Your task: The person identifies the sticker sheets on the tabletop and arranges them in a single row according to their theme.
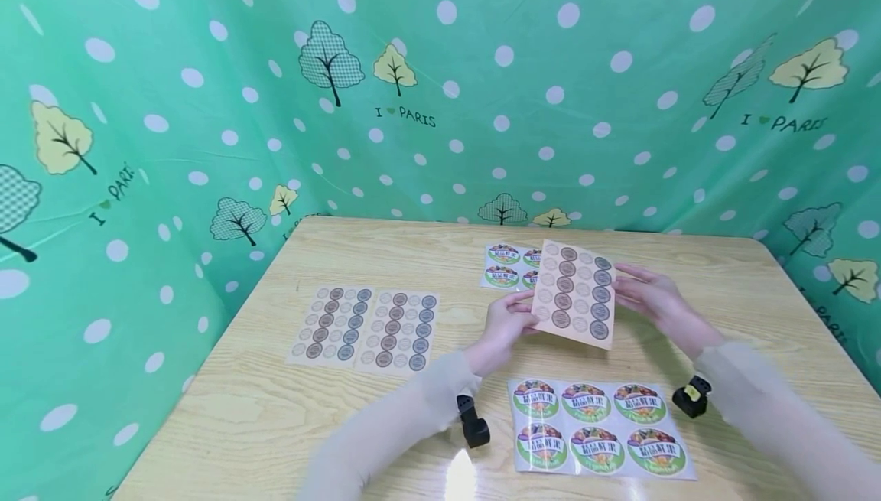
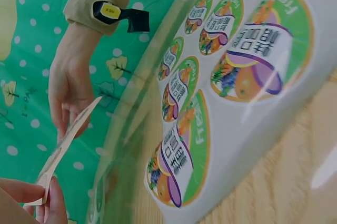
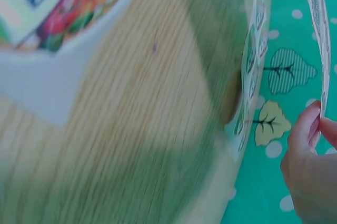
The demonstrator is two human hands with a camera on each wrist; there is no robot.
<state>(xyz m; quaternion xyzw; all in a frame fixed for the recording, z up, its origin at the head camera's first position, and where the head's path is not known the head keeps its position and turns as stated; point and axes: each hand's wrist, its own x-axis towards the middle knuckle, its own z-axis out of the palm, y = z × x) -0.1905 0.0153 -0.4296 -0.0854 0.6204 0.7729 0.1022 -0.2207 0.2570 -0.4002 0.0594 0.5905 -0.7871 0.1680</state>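
Note:
A tan sheet of round stickers (image 1: 573, 292), in rows of pale, brown and dark grey circles, is held up tilted above the table. My left hand (image 1: 505, 326) pinches its lower left corner between thumb and fingers, which the left wrist view shows from the side. At the sheet's right edge, my right hand (image 1: 650, 300) pinches it; the right wrist view shows thumb and finger (image 3: 305, 134) on either side of the edge. Behind the raised sheet lies a smaller-looking sheet of oval fruit labels (image 1: 502, 268), partly hidden by it.
Two similar tan sticker sheets (image 1: 329, 326) lie side by side on the left of the wooden table (image 1: 234, 417). Nearer, below the hands, lies a glossy sheet of large fruit labels (image 1: 597, 428). A green dotted cloth (image 1: 427, 88) hangs behind the table.

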